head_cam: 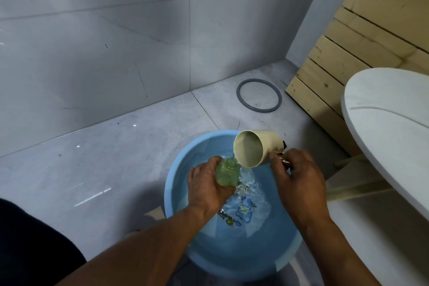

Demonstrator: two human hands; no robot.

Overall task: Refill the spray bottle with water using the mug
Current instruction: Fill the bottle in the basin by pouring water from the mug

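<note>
Nearest, a blue basin holding water sits on the pale tiled floor. Over it, the left hand has its grip wrapped round a green spray bottle, held with its open neck up and its spray head off. Just right of it, the right hand pinches the handle of a cream mug, tipped so its rim is at the bottle's mouth; water spills past into the basin. Farther off, a grey ring lies on the floor near the wall, with wooden slats at far right.
</note>
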